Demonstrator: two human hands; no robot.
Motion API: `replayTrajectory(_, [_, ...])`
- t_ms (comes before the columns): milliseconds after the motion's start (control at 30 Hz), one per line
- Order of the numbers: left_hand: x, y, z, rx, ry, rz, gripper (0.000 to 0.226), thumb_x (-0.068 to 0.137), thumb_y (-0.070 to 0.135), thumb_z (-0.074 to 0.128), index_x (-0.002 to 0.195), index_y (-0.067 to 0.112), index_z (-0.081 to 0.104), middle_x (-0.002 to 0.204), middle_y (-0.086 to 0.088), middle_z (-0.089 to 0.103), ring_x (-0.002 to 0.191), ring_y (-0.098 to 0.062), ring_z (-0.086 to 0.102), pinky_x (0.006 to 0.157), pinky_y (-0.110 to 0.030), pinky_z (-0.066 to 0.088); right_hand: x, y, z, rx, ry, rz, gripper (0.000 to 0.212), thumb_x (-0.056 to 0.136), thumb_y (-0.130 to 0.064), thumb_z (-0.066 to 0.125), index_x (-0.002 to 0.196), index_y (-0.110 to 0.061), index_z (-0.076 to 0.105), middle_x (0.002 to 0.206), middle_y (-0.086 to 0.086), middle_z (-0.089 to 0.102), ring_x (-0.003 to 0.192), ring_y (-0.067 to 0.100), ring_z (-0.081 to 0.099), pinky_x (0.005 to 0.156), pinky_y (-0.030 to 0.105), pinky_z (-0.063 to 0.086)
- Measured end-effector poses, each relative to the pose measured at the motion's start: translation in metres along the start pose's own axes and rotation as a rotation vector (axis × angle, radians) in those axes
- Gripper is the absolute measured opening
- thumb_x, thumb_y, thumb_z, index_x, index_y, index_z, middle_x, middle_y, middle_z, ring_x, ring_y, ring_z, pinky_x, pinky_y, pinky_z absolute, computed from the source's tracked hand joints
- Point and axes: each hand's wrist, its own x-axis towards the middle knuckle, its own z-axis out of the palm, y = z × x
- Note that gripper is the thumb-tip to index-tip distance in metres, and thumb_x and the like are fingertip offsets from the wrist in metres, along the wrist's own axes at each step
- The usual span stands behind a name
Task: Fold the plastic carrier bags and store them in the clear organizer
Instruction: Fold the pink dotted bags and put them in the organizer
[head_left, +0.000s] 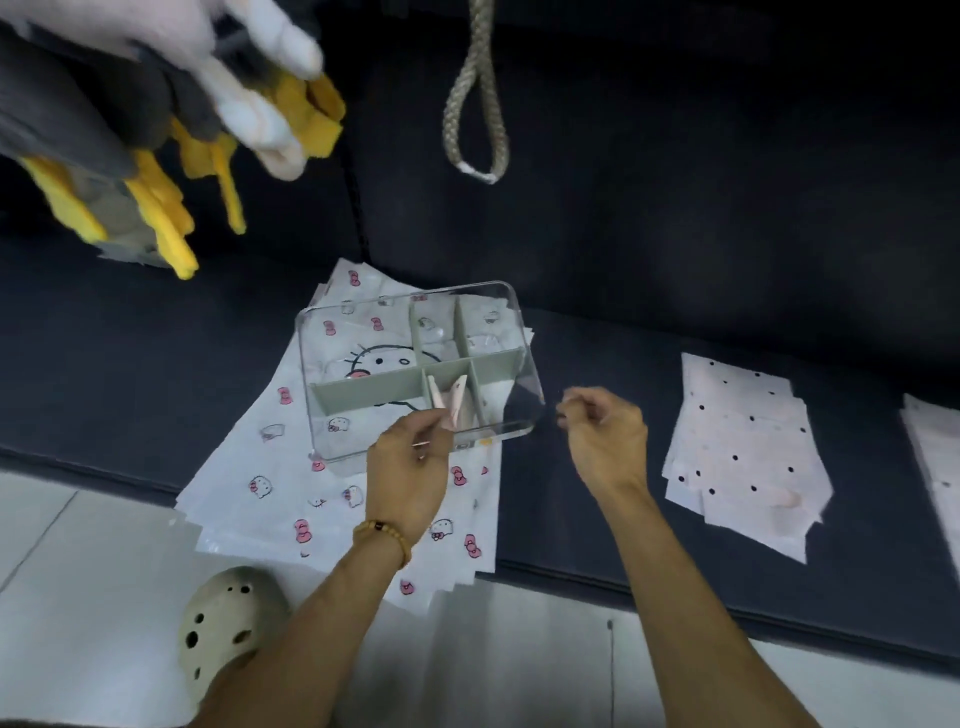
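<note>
Left hand: we see the left hand at the near rim of the organizer, fingers curled and pinching a small folded bag; a bead bracelet rings its wrist.
Right hand: the right hand hovers just right of the organizer's near corner, fingers curled in; we cannot tell whether it pinches anything.
Folded bag: it stands upright in the middle near compartment, just beyond the left fingertips.
Organizer: clear, with grey-green dividers, it sits on the cat-print bags.
Cat-print bags: a flat stack under and around the left hand, spreading toward us over the edge of the dark surface.
Dotted bags: a stack of dotted bags lies well right of the right hand; another pale stack shows at the far right edge.
Around: a plush toy in grey, white and yellow hangs far up-left of the hands; a rope loop hangs above; a holed shoe sits on the floor by the left forearm.
In the way: nothing we see lies between the hands and the organizer.
Writing: we can read no words; only cat faces and pink bows.
</note>
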Motion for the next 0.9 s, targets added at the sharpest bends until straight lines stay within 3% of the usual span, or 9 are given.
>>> replayTrajectory(100, [-0.018, 0.009, 0.042, -0.153, -0.076, -0.096, 0.01, 0.092, 0.021, 0.059, 0.092, 0.025, 0.069, 0.097, 0.002, 0.07, 0.095, -0.015, 0.063, 0.086, -0.026, 0.051, 0.003, 0.027, -0.056, -0.019, 0.078, 0.088, 0.024, 0.09, -0.015, 0.055, 0.076, -0.033, 0.064, 0.084, -0.006, 0.07, 0.083, 0.015, 0.068, 0.079, 0.029, 0.054])
replayTrajectory(200, [-0.034, 0.013, 0.095, -0.2, -0.212, -0.168, 0.012, 0.092, 0.021, 0.059, 0.091, 0.029, 0.068, 0.103, 0.0, 0.069, 0.101, -0.018, 0.063, 0.096, -0.041, 0.049, 0.004, 0.064, -0.116, -0.135, 0.139, 0.175, 0.017, 0.092, -0.019, 0.053, 0.091, -0.026, 0.068, 0.089, -0.006, 0.071, 0.088, 0.018, 0.066, 0.073, 0.021, 0.05])
replayTrajectory(267, [-0.041, 0.018, 0.133, -0.182, -0.304, -0.174, 0.014, 0.092, 0.019, 0.059, 0.091, 0.031, 0.067, 0.102, 0.004, 0.068, 0.1, -0.015, 0.063, 0.095, -0.04, 0.05, 0.006, 0.094, -0.152, -0.249, 0.165, 0.233, 0.025, 0.094, -0.023, 0.052, 0.114, -0.017, 0.065, 0.109, 0.002, 0.069, 0.099, 0.023, 0.064, 0.081, 0.024, 0.048])
replayTrajectory(367, [-0.045, 0.024, 0.189, -0.084, -0.453, -0.084, 0.013, 0.092, 0.018, 0.058, 0.101, 0.025, 0.065, 0.099, 0.013, 0.064, 0.1, -0.01, 0.062, 0.094, -0.033, 0.05, 0.007, 0.133, -0.193, -0.422, 0.118, 0.24, 0.045, 0.095, -0.031, 0.054, 0.137, -0.015, 0.049, 0.138, 0.007, 0.052, 0.119, 0.029, 0.053, 0.099, 0.037, 0.045])
replayTrajectory(500, [-0.041, 0.025, 0.242, 0.277, -0.651, 0.172, 0.035, 0.092, 0.026, 0.058, 0.127, 0.023, 0.054, 0.129, 0.001, 0.051, 0.122, -0.015, 0.047, 0.105, -0.032, 0.04, 0.017, 0.167, -0.218, -0.666, -0.094, 0.108, 0.061, 0.095, -0.042, 0.05, 0.149, -0.025, 0.027, 0.157, -0.004, 0.025, 0.139, 0.026, 0.029, 0.109, 0.046, 0.032])
replayTrajectory(600, [-0.037, 0.02, 0.267, 0.62, -0.807, 0.432, 0.057, 0.091, 0.032, 0.056, 0.144, 0.027, 0.035, 0.147, 0.007, 0.032, 0.13, -0.011, 0.03, 0.11, -0.032, 0.03, 0.025, 0.186, -0.225, -0.809, -0.189, 0.072, 0.06, 0.095, -0.044, 0.047, 0.149, -0.027, 0.027, 0.157, -0.007, 0.022, 0.142, 0.023, 0.021, 0.109, 0.05, 0.029])
replayTrajectory(700, [-0.038, 0.015, 0.282, 0.845, -0.838, 0.613, 0.05, 0.091, 0.04, 0.055, 0.138, 0.03, 0.045, 0.148, 0.006, 0.033, 0.137, -0.013, 0.021, 0.111, -0.033, 0.02, 0.026, 0.198, -0.229, -0.88, -0.181, 0.002, 0.047, 0.095, -0.042, 0.049, 0.139, -0.027, 0.046, 0.153, -0.006, 0.033, 0.136, 0.022, 0.029, 0.106, 0.045, 0.033])
replayTrajectory(800, [-0.044, 0.014, 0.293, 0.827, -0.734, 0.678, 0.03, 0.094, 0.036, 0.05, 0.119, 0.028, 0.064, 0.134, 0.005, 0.05, 0.127, -0.012, 0.035, 0.105, -0.028, 0.024, 0.026, 0.2, -0.232, -0.836, -0.098, -0.071, 0.032, 0.093, -0.034, 0.055, 0.121, -0.024, 0.064, 0.14, -0.002, 0.051, 0.121, 0.025, 0.044, 0.097, 0.039, 0.041])
replayTrajectory(900, [-0.052, 0.018, 0.297, 0.721, -0.701, 0.715, 0.026, 0.096, 0.026, 0.049, 0.109, 0.022, 0.071, 0.126, 0.005, 0.058, 0.123, -0.013, 0.041, 0.103, -0.026, 0.028, 0.026, 0.193, -0.235, -0.783, -0.01, -0.101, 0.022, 0.092, -0.024, 0.057, 0.107, -0.019, 0.072, 0.126, 0.001, 0.061, 0.111, 0.025, 0.05, 0.089, 0.037, 0.043])
